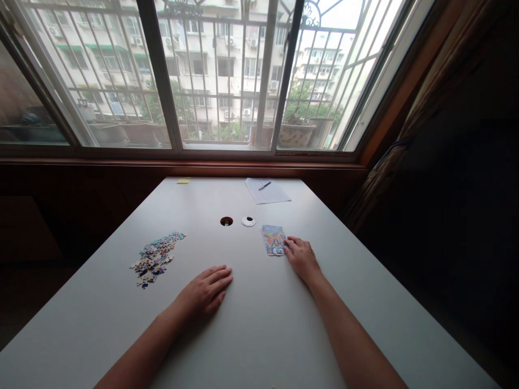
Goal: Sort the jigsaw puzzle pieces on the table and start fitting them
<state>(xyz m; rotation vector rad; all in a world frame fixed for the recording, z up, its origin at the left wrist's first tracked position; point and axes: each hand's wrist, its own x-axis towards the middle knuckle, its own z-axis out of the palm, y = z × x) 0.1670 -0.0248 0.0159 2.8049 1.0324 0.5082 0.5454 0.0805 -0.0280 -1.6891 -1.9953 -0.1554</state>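
Note:
My left hand point(207, 290) lies palm down on the white table, its fingers stretched out and holding nothing. To its left is a loose heap of jigsaw puzzle pieces point(156, 256), some picture side up and others showing pale backs. On the right, my right hand point(300, 256) has its curled fingers and thumb at the right edge of a small colourful picture card point(273, 240). The card lies on the table, mostly blue and orange, and the fingertips cover a bit of its edge.
Beyond the card, a round cable hole point(226, 221) opens in the table point(251, 335), with its white cover point(248, 221) beside it. Paper sheets point(273, 193) bearing a pen point(265, 186) and yellow sticky notes point(183, 181) lie at the far edge, below a barred window.

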